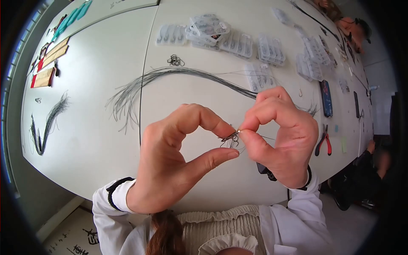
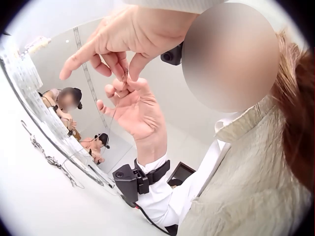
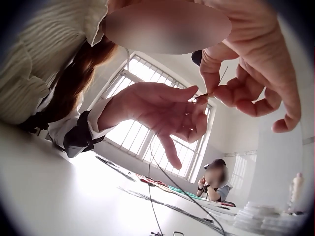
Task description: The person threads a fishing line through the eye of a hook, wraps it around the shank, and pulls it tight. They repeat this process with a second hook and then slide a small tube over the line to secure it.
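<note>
Over the table, both hands meet at a small bunch of dark fish hooks (image 1: pixel 231 138) with thin line on it. My right hand (image 1: pixel 280 131) pinches the bunch's end between thumb and index fingertip. On the other side my left hand (image 1: pixel 170 153) has its curved index fingertip at the hooks, the thumb lower down in the head view. From below, in the left wrist view, the left hand (image 2: pixel 133 37) has thumb and fingers on either side of the hooks, right fingertips just beneath. Dark line (image 3: pixel 184 184) hangs down in the right wrist view.
A long bundle of grey strands (image 1: pixel 182 71) lies across the table beyond the hands. Behind it are a pile of loose hooks (image 1: pixel 175 60) and several clear plastic boxes (image 1: pixel 238 43). Red-handled pliers (image 1: pixel 325 142) and a dark blue case (image 1: pixel 326 98) lie to the right.
</note>
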Demonstrator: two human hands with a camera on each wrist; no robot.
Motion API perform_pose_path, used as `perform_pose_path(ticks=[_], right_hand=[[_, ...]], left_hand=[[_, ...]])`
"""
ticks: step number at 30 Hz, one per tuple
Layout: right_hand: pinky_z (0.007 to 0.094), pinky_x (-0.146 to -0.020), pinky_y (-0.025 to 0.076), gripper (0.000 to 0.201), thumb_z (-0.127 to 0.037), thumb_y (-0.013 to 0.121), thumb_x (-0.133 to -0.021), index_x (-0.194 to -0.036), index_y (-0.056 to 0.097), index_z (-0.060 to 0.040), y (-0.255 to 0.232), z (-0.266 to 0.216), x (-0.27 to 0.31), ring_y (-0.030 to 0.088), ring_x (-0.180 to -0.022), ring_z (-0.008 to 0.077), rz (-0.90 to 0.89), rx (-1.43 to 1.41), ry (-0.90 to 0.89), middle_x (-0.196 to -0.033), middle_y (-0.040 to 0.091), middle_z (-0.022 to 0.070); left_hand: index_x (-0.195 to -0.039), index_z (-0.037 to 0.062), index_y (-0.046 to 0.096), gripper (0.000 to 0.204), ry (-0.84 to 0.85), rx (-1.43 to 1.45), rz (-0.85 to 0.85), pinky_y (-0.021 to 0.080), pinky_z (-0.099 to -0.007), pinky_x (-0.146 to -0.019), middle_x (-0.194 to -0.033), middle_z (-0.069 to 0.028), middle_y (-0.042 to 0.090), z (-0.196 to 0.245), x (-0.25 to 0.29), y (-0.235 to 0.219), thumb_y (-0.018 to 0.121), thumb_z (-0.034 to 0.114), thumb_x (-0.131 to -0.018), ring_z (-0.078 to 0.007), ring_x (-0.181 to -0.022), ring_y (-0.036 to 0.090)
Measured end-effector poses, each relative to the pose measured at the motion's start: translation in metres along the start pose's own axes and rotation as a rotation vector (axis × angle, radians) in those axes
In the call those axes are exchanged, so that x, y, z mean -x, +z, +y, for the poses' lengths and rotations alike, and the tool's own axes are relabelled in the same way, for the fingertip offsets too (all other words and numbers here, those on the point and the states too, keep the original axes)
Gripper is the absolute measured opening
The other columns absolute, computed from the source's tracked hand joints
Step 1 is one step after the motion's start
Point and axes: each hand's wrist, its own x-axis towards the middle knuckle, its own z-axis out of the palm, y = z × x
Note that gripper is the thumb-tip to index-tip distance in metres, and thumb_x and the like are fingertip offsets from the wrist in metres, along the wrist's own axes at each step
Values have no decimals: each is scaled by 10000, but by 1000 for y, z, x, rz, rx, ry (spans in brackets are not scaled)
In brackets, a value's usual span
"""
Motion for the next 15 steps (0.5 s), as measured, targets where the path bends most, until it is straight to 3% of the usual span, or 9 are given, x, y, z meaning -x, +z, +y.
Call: perform_pose_path(ticks=[1,3,7,12,15], right_hand=[[306,-747,370,120,23,616,-602,-682,581,-59,-1,-1,0,456,-734,172,-8,11,0,-669,574,-14],[306,-748,370,119,23,616,-604,-683,583,-59,0,-2,1,459,-728,170,-18,21,1,-666,574,-14],[307,-748,372,120,24,619,-601,-681,586,-59,2,-1,0,464,-723,165,-30,36,-43,-663,578,-11],[305,-734,381,125,23,630,-594,-677,587,-60,5,-1,1,467,-711,165,-10,34,-47,-663,584,-7],[294,-697,393,143,25,641,-577,-676,586,-62,5,-1,1,467,-702,171,3,70,-70,-661,584,-12]], left_hand=[[-763,-1,580,180,1,0,0,406,-322,-785,-758,-55,576,-1,-1,-1,736,-19,-675,-192,-838,518],[-762,5,581,217,173,-218,-8,403,-334,-800,-749,-48,590,-4,-2,-3,763,-5,-644,-200,-835,519],[-748,12,582,222,214,-337,51,392,-351,-820,-729,-29,596,-5,-1,-2,766,-4,-624,-204,-828,519],[-682,38,600,210,385,-567,67,374,-359,-812,-677,-3,581,-3,-5,-6,779,17,-575,-179,-757,508],[-669,53,615,213,358,-665,128,374,-340,-780,-639,3,561,4,-5,-4,789,34,-547,-161,-697,489]])
